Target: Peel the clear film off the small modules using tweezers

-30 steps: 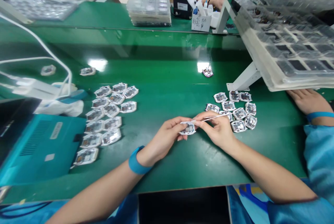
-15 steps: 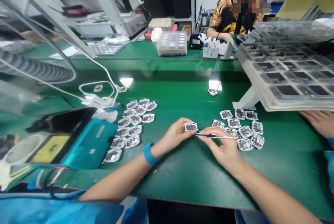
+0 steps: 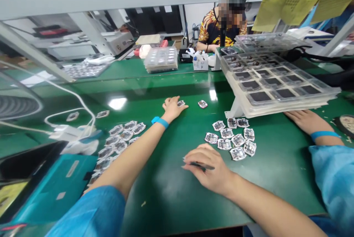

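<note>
My left hand (image 3: 172, 108), with a blue wristband, reaches far over the green table. Between its thumb and fingers is a small white-framed circuit module (image 3: 180, 103); whether the module touches the table I cannot tell. Another such module (image 3: 202, 104) lies a little to the right of it. Nearer to me, my right hand (image 3: 210, 167) is closed around slim tweezers (image 3: 204, 165), partly hidden by the fingers. Several like modules (image 3: 226, 133) lie in a loose group beyond and to the right of that hand. A second group (image 3: 120, 146) lies at left, partly covered by my left forearm.
Clear compartment trays (image 3: 279, 98) are stacked on a raised stand at right. A co-worker's hand (image 3: 302, 119) rests beneath them. A teal box (image 3: 65, 181) and a white cable with adapter (image 3: 68, 133) occupy the left side. Another person (image 3: 211, 30) sits across the bench.
My left hand has moved forward and away from the right hand, carrying the module. The right hand has drawn back slightly with the tweezers. The view has swung to the right.
</note>
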Tool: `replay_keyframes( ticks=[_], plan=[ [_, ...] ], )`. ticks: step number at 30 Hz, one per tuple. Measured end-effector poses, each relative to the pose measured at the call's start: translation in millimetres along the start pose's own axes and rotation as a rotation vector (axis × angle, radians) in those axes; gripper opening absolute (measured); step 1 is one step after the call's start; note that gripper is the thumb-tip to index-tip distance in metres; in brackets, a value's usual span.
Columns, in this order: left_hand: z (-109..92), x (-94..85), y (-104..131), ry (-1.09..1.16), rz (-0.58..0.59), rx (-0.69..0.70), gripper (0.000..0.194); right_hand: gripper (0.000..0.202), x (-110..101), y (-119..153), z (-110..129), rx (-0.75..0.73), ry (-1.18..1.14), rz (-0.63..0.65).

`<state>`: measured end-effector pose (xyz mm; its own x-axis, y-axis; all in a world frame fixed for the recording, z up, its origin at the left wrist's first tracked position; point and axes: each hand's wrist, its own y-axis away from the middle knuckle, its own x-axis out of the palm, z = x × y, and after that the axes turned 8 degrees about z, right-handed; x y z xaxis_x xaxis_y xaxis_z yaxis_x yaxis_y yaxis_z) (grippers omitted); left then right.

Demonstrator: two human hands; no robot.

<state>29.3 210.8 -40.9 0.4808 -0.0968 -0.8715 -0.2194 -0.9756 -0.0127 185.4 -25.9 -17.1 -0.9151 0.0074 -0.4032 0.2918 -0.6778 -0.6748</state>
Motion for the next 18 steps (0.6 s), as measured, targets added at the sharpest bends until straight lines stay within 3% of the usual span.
replay_keyframes(
  ticks=[4, 7, 10, 14, 18],
  plan=[
    [-26, 12.5, -18, -0.057, 0.145, 0.173, 0.09, 0.006, -3, -1, -3, -0.033, 0.044, 0.0],
    [-41, 19.7, -26, -0.03, 0.218, 0.246, 0.076, 0.006, -5, -2, -6, -0.046, 0.073, 0.004],
    [-48, 21.6, -25, 0.047, 0.197, 0.269, 0.053, 0.006, -5, -1, -7, -0.052, 0.095, 0.009],
    [-47, 19.8, -2, 0.223, 0.082, 0.241, 0.042, 0.006, -4, -2, -6, -0.056, 0.094, 0.004],
    [-41, 17.9, 53, 0.479, 0.067, 0.172, 0.048, 0.005, -7, -6, -3, -0.031, 0.04, -0.062]
  ],
)
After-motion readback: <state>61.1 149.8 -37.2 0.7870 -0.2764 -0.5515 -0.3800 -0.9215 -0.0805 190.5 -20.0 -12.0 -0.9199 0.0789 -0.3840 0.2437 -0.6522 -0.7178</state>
